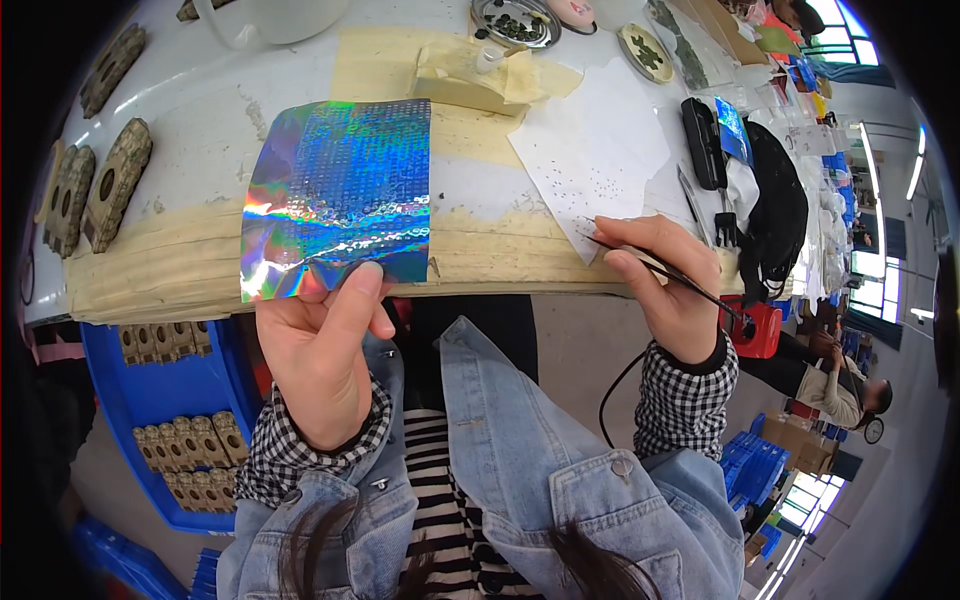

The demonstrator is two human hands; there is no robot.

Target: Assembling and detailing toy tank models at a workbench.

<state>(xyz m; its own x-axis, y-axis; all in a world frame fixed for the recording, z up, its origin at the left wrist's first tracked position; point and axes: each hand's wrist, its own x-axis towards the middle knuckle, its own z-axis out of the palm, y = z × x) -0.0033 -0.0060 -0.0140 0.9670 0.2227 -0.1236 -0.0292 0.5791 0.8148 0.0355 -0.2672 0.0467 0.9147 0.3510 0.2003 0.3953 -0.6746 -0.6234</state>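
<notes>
My left hand [330, 365] pinches the lower edge of a shiny holographic sheet [345, 190] between thumb and fingers. Rows of small marks cover the sheet, which is held up over the table's front edge. In my right hand [682, 290] is a pair of dark tweezers [655, 264], its thin tips pointing left. Those tips are over the near corner of a white paper [590, 135] scattered with tiny dark specks. Whether the tweezers grip a speck is too small to tell.
Camouflage-patterned casings [118, 185] lie at the left; several more fill a blue crate [120, 400] below. A tape-wrapped block [470, 78], a dish of dark bits [515, 25] and a round dish [646, 52] are farther back. A black case [704, 143] lies right. Someone sits far right.
</notes>
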